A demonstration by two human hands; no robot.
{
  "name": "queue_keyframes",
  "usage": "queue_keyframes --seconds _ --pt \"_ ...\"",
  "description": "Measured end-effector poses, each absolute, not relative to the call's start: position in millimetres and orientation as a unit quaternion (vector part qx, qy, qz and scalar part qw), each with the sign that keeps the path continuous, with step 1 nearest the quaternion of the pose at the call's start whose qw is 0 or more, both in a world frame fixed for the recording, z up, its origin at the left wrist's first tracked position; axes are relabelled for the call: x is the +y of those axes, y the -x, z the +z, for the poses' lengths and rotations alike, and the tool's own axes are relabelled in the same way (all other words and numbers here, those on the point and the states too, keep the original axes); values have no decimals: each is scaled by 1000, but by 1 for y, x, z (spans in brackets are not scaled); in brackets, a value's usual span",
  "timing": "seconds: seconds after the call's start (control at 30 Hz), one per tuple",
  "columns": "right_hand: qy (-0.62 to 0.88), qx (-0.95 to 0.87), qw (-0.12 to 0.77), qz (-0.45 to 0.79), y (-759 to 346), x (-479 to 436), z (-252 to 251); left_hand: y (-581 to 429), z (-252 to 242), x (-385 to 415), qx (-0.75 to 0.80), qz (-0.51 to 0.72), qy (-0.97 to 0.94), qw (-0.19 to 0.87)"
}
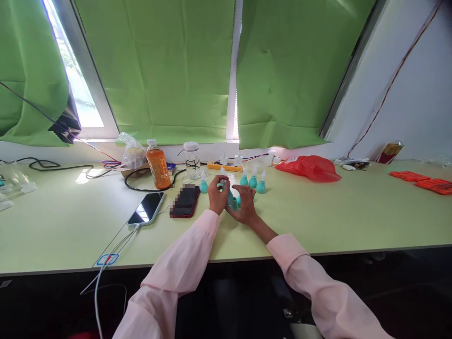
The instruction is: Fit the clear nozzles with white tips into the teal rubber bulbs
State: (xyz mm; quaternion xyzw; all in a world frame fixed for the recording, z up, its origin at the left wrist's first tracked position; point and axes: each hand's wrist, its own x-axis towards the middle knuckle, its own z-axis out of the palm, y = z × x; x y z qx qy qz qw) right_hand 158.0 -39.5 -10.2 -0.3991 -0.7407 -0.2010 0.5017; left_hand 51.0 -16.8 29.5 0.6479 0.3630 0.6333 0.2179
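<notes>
My left hand (218, 194) is closed, its fingers pinched round a teal squeeze bulb (227, 187) that they partly hide. Just to the right, my right hand (246, 205) has its thumb and forefinger spread in a curve. Between them show more teal bulb parts (234, 203), close to the palm; whether it touches them I cannot tell. Behind the hands stand several teal bulbs with pale pointed nozzles, among them one on the right (261, 186) and one left of my left hand (204, 185).
A dark phone (185, 201) and a cabled phone (146, 209) lie to the left. Behind stand an orange drink bottle (158, 167), a clear jar (191, 161) and a yellow power strip (225, 166). A red plastic bag (310, 168) and orange pieces (423, 181) are at the right.
</notes>
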Motion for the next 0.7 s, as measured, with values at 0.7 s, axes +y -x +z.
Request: queue_keyframes --seconds 0.7 --pt "389 -765 470 -204 -158 -36 -22 -40 19 1 397 599 -533 446"
